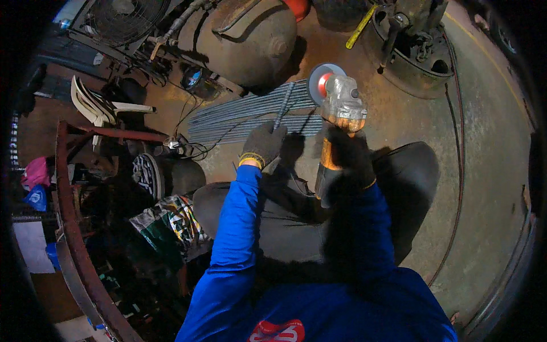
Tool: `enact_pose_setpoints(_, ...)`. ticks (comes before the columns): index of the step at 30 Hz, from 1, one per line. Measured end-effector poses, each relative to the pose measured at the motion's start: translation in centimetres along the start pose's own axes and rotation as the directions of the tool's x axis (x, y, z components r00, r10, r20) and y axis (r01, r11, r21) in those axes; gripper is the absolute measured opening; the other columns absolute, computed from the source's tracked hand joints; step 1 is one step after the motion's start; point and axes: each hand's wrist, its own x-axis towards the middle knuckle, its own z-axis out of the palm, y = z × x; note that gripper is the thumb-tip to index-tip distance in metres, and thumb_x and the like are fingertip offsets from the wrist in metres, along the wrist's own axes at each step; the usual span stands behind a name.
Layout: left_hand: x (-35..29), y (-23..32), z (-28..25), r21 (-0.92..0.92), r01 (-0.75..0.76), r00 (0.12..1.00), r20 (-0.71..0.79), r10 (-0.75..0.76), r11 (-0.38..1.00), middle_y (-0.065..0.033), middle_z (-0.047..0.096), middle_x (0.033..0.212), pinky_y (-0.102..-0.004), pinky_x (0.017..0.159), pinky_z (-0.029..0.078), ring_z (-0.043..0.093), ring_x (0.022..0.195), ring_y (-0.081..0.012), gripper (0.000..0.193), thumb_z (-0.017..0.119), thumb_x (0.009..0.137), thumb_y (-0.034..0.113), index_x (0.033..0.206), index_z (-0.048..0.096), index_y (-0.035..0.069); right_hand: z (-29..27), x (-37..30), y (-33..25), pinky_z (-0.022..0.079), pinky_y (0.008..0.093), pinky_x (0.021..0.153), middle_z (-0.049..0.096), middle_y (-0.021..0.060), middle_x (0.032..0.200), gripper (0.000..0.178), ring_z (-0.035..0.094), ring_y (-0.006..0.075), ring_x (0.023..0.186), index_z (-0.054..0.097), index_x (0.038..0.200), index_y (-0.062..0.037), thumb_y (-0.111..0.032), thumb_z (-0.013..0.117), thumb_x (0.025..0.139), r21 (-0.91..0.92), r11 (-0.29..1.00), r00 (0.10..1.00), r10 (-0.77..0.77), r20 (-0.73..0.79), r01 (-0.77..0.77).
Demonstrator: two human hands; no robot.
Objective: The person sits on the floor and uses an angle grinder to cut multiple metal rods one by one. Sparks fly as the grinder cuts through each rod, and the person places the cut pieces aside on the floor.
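Observation:
My left hand (pixel 264 142), in a dark glove with a yellow cuff, is closed round a grey metal rod (pixel 284 107) that points up and away from me. My right hand (pixel 354 157), gloved and partly in shadow, grips an angle grinder (pixel 343 101) with an orange body and a silver gear head. The grinder's disc (pixel 322 82), red at the hub, faces the rod from the right, with a gap between them. Beyond my hands, many long thin metal rods (pixel 228 117) lie side by side on the floor. Whether the disc is spinning I cannot tell.
A large rusty tank (pixel 242 43) stands beyond the rods, near a caged fan (pixel 125 17). At the far right is a heavy round metal base (pixel 419 71) beside a yellow-handled tool (pixel 360 28). Cables (pixel 460 188) cross the floor; a rusty steel frame (pixel 71 222) stands left.

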Motion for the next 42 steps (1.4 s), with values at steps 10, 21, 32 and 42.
enact_pose_setpoints(10, -0.1, 3.5, -1.7, -0.277, -0.007, 0.999, 0.034, 0.017, 0.961, -0.0227, 0.069, 0.099, -0.0463, 0.085, 0.049, 0.066, 0.094, -0.0382, 0.046, 0.062, 0.092, 0.046, 0.107, 0.068, 0.003, 0.5, 1.1, 2.5, 0.054, 0.0302, 0.080, 0.068, 0.0021, 0.100, 0.032, 0.066, 0.0125, 0.092, 0.064, 0.124, -0.0013, -0.021, 0.065, 0.099, -0.035, 0.949, 0.949, -0.315, -0.030, 0.314)
enact_pose_setpoints(21, -0.4, 4.6, -1.0, -0.326, -0.040, 0.992, -0.122, 0.000, 0.945, -0.0226, 0.067, 0.090, -0.0473, 0.077, 0.049, 0.063, 0.086, -0.0407, 0.044, 0.077, 0.080, 0.042, 0.093, 0.064, 0.001, 3.1, -0.1, -0.9, 0.051, 0.0280, 0.067, 0.065, 0.0001, 0.092, 0.026, 0.064, 0.0115, 0.078, 0.065, 0.115, -0.0072, -0.021, 0.072, 0.093, 0.302, 0.951, 0.985, -0.007, -0.173, 0.060)
enact_pose_setpoints(32, -0.5, 4.7, -1.2, -0.348, -0.031, 0.998, -0.061, 0.010, 0.937, -0.0228, 0.067, 0.087, -0.0473, 0.077, 0.048, 0.063, 0.085, -0.0402, 0.047, 0.081, 0.077, 0.041, 0.093, 0.065, 0.000, 1.7, 1.5, 0.9, 0.052, 0.0291, 0.075, 0.066, 0.0003, 0.095, 0.032, 0.065, 0.0130, 0.086, 0.064, 0.119, -0.0051, -0.020, 0.073, 0.092, 0.212, 0.971, 0.991, -0.091, -0.102, 0.111)
enact_pose_setpoints(42, -0.7, 4.5, -1.3, -0.380, -0.082, 0.996, -0.064, 0.063, 0.921, -0.0216, 0.067, 0.087, -0.0466, 0.077, 0.049, 0.064, 0.086, -0.0394, 0.044, 0.079, 0.079, 0.042, 0.088, 0.066, 0.001, 1.6, 1.7, 1.0, 0.052, 0.0318, 0.083, 0.068, 0.0028, 0.103, 0.026, 0.065, 0.0139, 0.093, 0.067, 0.115, -0.0032, -0.019, 0.068, 0.095, 0.121, 0.986, 0.989, -0.105, -0.108, 0.118)
